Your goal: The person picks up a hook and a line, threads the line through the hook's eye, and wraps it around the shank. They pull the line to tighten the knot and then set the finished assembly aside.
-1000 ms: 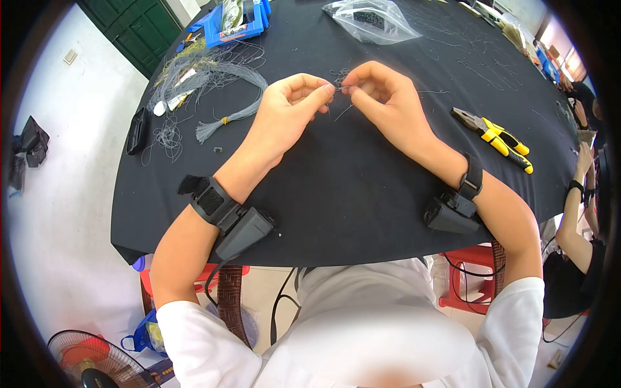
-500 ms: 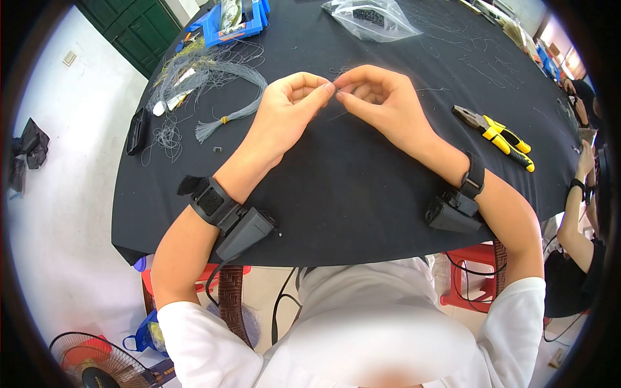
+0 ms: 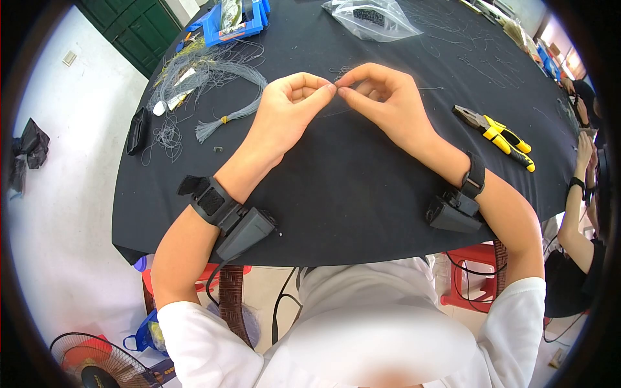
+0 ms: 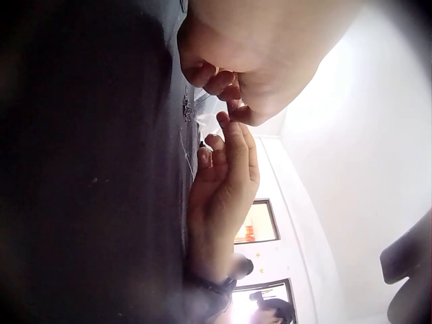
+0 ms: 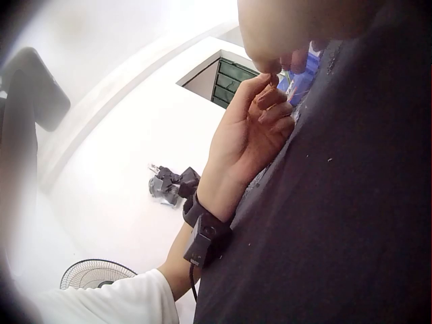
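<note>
The left hand (image 3: 284,110) and the right hand (image 3: 391,100) meet tip to tip above the tabletop (image 3: 336,194), beyond its middle as seen from the near edge. On each, thumb and index finger pinch together on what appears to be a thin grey strand (image 3: 334,115), faintly seen trailing just below the fingertips; the part between the tips is too small to make out. The other fingers curl loosely towards the palms.

The strand looks very light and fine, probably flexible but springy enough to bow or twist away, and perhaps slick between bare fingertips. It is best taken close to the crossing point, with a fingertip pinch on each side; held far out, it would likely swing or kink. Pulled hard, it might slip or bite into the skin.

A strand bundle (image 3: 240,114) with a yellow tie lies towards the left edge, beside a loose tangle (image 3: 169,137). If lifted, the bundle is best gripped at its tie, as its free ends could snag. The pliers (image 3: 497,136) lie towards the right edge, apart from the right hand; they look stiff and much heavier.
</note>
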`<state>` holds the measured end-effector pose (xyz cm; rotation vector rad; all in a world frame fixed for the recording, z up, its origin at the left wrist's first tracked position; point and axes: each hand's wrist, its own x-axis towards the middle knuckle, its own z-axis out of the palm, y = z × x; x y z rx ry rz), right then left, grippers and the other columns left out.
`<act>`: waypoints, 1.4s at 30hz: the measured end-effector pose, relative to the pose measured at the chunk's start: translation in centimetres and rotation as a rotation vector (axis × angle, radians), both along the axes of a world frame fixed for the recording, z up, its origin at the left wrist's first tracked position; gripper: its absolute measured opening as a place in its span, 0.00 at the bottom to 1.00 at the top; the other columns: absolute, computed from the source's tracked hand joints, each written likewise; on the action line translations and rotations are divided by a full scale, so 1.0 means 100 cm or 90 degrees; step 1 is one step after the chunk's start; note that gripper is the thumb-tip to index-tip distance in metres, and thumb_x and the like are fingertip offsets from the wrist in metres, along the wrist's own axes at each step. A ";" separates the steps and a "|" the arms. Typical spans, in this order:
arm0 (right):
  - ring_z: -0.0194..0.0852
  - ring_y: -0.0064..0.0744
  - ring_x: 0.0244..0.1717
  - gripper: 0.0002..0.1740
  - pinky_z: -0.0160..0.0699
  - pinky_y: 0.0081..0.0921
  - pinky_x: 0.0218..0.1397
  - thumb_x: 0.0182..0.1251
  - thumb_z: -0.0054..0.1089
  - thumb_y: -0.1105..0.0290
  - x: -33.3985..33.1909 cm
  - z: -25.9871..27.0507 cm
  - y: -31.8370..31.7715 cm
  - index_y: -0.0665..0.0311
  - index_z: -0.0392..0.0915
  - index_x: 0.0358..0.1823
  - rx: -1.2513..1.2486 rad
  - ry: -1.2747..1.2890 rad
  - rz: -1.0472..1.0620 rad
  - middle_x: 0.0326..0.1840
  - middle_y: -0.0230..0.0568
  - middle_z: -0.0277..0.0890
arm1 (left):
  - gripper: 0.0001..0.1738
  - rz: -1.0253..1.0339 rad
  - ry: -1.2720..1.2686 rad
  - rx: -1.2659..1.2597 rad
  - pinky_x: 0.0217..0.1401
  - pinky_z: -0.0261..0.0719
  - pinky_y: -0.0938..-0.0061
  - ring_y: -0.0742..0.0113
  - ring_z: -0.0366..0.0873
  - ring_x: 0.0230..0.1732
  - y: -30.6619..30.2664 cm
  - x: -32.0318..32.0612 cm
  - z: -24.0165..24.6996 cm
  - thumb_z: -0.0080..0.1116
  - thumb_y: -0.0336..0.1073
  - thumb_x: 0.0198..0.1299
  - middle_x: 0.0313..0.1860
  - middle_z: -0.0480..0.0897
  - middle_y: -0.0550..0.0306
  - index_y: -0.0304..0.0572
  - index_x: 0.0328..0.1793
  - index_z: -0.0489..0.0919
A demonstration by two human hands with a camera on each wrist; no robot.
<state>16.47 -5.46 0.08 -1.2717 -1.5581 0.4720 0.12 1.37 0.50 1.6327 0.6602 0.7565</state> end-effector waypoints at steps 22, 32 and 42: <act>0.65 0.09 0.22 0.04 0.63 0.10 0.25 0.55 0.59 0.75 0.001 -0.009 0.005 0.67 0.76 0.32 0.050 0.048 0.035 0.21 0.26 0.72 | 0.11 0.002 -0.005 0.022 0.22 0.50 0.88 0.89 0.56 0.20 0.000 0.000 0.000 0.56 0.39 0.60 0.20 0.68 0.75 0.39 0.40 0.79; 0.65 0.10 0.25 0.04 0.62 0.12 0.29 0.54 0.58 0.75 -0.001 -0.006 0.004 0.65 0.74 0.31 0.088 0.068 0.035 0.26 0.26 0.72 | 0.12 -0.011 -0.023 0.016 0.20 0.47 0.86 0.87 0.51 0.18 0.002 0.002 -0.003 0.52 0.39 0.63 0.17 0.61 0.77 0.39 0.42 0.80; 0.64 0.11 0.25 0.04 0.59 0.13 0.28 0.54 0.58 0.74 0.000 -0.006 0.004 0.64 0.74 0.31 0.080 0.046 0.013 0.26 0.26 0.71 | 0.13 0.001 -0.014 -0.009 0.21 0.48 0.86 0.87 0.51 0.18 0.001 0.001 0.001 0.52 0.39 0.63 0.17 0.60 0.77 0.39 0.45 0.80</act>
